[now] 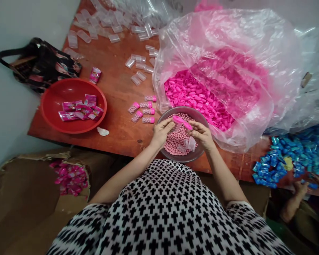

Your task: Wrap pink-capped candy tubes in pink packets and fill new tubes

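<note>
The left hand and right hand are close together, each pinching a pink cap above a steel bowl of pink beads, where a clear plastic tube lies. Capped tubes lie on the desk at ten o'clock from the bowl, a red basin of pink packets beyond them, and a bag of pink caps at one o'clock.

Place: small hand-packing workshop
Tabletop: worn orange-brown wooden tabletop heaped with loose goods
Bulk stock: large clear plastic bag of pink plastic caps; clear plastic tubes
Co-worker: hands beside shiny blue packets
</note>
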The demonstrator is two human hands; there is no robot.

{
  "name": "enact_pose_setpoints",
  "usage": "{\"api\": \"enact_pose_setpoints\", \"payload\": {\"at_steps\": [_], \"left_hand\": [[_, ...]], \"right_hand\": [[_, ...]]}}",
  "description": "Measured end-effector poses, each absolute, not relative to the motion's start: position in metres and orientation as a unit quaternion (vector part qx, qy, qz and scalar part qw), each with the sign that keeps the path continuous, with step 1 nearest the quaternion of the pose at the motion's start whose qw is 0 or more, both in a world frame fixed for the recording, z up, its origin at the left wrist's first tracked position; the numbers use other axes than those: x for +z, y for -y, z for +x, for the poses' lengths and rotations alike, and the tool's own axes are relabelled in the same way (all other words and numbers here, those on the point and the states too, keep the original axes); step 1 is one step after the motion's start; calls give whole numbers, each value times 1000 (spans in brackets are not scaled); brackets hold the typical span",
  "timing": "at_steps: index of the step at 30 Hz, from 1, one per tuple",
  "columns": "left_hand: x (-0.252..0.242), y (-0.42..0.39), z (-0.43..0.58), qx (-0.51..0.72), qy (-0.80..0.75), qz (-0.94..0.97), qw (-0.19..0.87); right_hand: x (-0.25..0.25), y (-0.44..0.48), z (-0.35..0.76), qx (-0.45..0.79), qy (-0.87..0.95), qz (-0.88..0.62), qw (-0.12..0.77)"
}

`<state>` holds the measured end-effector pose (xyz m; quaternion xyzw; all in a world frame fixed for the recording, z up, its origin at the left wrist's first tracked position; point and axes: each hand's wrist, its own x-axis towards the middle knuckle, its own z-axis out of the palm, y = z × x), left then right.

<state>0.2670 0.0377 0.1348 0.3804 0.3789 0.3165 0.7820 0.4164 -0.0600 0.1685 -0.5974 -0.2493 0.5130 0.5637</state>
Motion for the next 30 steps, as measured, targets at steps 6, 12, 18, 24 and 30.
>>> {"api": "enact_pose_setpoints", "payload": {"at_steps": [6,12,18,24,30], "left_hand": [[134,-44,259,312,-329,595,663],[134,-35,255,312,-292,648,631],[128,-22,241,266,-345,640,633],[114,-40,232,268,-391,623,623],[85,-108,214,363,-459,642,495]], "right_hand": [[163,52,413,561,167,-571,575],[166,45,397,721,84,-488,484],[140,46,353,650,-23,-499,574],[123,30,363,681,73,-535,495],[91,1,407,307,379,-808,331]]}}
